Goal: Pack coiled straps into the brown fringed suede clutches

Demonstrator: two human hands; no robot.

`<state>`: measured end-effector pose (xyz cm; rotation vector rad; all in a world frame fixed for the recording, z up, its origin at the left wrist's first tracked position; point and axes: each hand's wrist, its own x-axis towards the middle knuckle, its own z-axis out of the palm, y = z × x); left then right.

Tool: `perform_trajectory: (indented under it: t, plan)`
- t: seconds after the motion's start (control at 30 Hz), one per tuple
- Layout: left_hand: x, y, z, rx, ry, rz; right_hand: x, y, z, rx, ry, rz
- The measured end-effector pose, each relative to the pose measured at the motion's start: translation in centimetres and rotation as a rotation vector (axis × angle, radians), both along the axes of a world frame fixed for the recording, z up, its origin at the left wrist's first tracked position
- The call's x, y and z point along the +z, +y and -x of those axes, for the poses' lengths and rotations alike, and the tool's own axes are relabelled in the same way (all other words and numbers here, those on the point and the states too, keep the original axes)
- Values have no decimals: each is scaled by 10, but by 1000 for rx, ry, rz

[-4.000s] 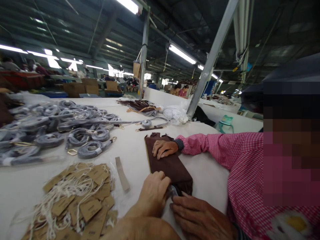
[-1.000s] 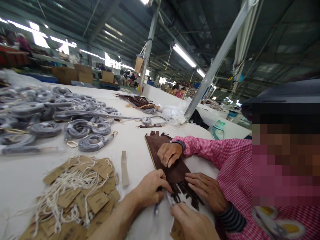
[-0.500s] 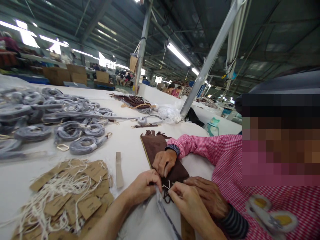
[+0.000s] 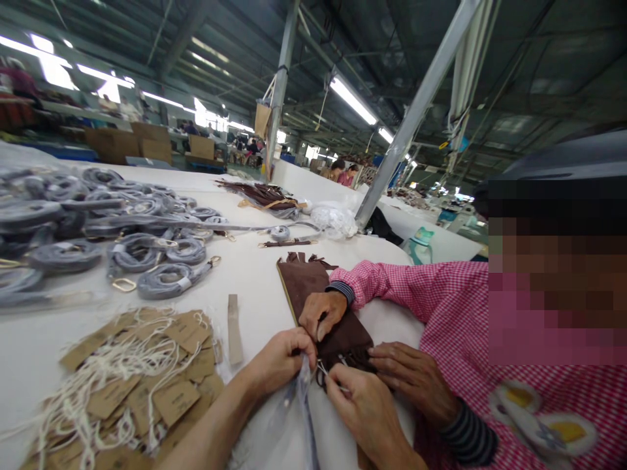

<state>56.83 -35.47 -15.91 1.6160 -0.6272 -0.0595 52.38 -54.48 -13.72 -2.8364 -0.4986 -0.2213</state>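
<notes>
A dark brown suede-like bag (image 4: 306,277) with fringed ends and a yellowish zip edge lies on the table. At its near corner my left hand (image 4: 281,365) is closed on a grey strap in clear plastic (image 4: 307,418), which hangs toward me. My right hand (image 4: 365,408) pinches a white string (image 4: 322,369) beside a dark loop at the fringe; the string's end is hidden by my fingers. A brown card strip (image 4: 363,459) shows partly under that hand. A co-worker's one hand (image 4: 324,314) presses on the bag, and their other hand (image 4: 416,378) rests at its right corner.
Kraft hang tags (image 4: 176,401) with white strings are heaped at front left. Coiled grey straps (image 4: 164,281) with metal clasps cover the left side. A beige strip (image 4: 234,329) lies between. Farther back are brown straps (image 4: 264,196), crumpled plastic (image 4: 336,219) and a metal post (image 4: 416,111).
My right hand has moved slightly down and left, drawing the white string. The wrapped strap now hangs straighter below my left hand. The co-worker's nearer hand has shifted a little right.
</notes>
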Motion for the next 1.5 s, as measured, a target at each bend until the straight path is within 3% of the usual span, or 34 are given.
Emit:
perform_trajectory:
  t: [0.83, 1.2, 1.33, 1.5]
  plan:
    - [-2, -1, -1, -22, 68, 48, -1, 6, -13, -72, 52, -57]
    - [5, -1, 1, -8, 45, -14, -21, 0, -16, -15, 20, -257]
    - [15, -3, 6, 53, 66, -75, -22, 1, -17, -11, -4, -236]
    - [19, -17, 11, 257, -10, -214, -26, 1, -18, -10, -53, -219]
